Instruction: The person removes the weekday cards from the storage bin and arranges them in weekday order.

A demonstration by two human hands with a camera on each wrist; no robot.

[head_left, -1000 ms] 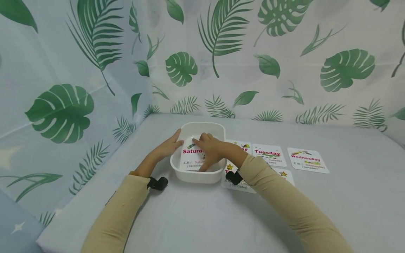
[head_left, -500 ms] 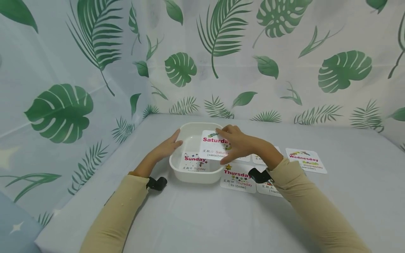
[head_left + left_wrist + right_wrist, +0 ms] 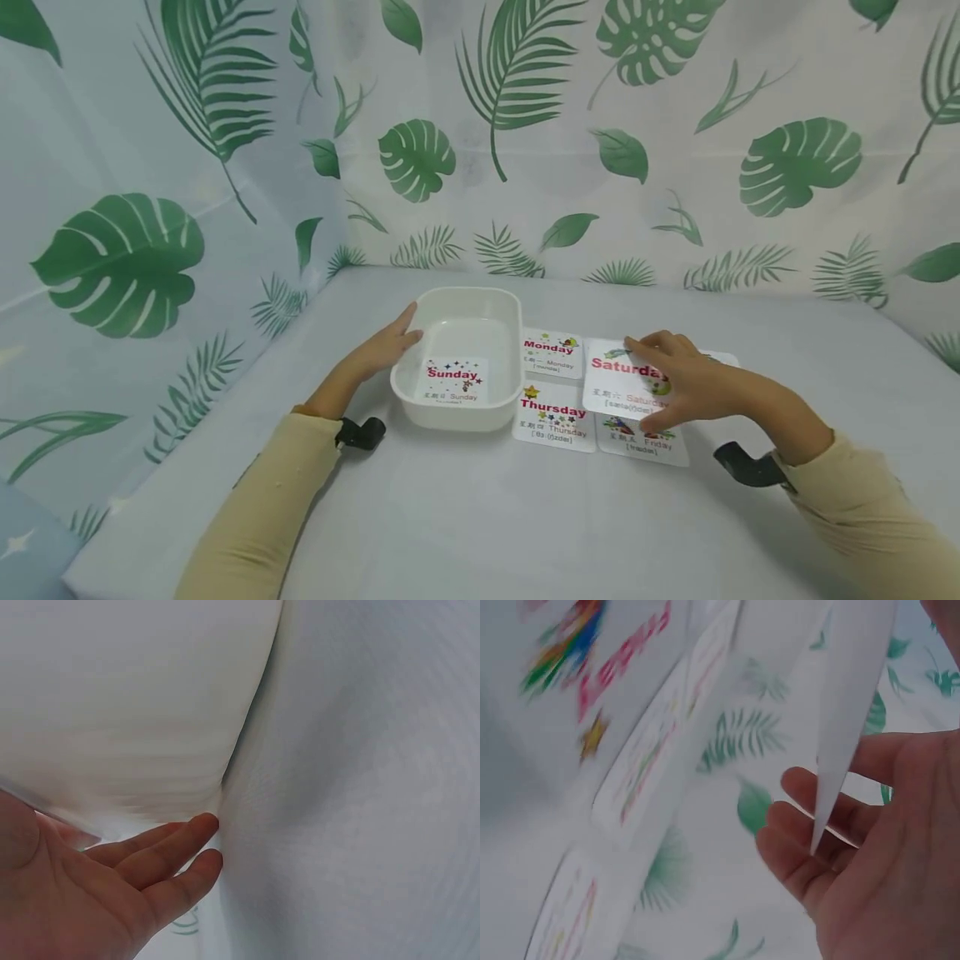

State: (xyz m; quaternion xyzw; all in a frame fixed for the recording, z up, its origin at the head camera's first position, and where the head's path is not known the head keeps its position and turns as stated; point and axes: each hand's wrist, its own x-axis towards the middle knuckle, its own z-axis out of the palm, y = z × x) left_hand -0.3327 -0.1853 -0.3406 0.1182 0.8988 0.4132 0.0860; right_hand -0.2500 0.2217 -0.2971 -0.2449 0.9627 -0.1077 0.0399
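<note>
My right hand [image 3: 693, 379] pinches the Saturday flashcard [image 3: 618, 383] by its right side, thumb at the lower edge and fingers at the upper. The card is tilted and overlaps the Friday flashcard [image 3: 637, 446] in the head view. In the right wrist view it shows nearly edge-on as a white sheet [image 3: 851, 697]. My left hand [image 3: 386, 346] holds the left side of a white plastic basin [image 3: 457, 417], thumb at the rim and fingers along the outer wall. Inside the basin lies the Sunday flashcard [image 3: 453, 383].
Flat on the table right of the basin lie the Monday flashcard [image 3: 551, 354] and the Thursday flashcard [image 3: 555, 417]. Another white card [image 3: 726, 358] peeks out behind my right hand. A leaf-patterned cloth [image 3: 555, 167] hangs behind the table.
My right hand has lifted the Saturday flashcard out of the basin and carried it right, uncovering the Sunday card. The left hand has stayed at the basin's side.
</note>
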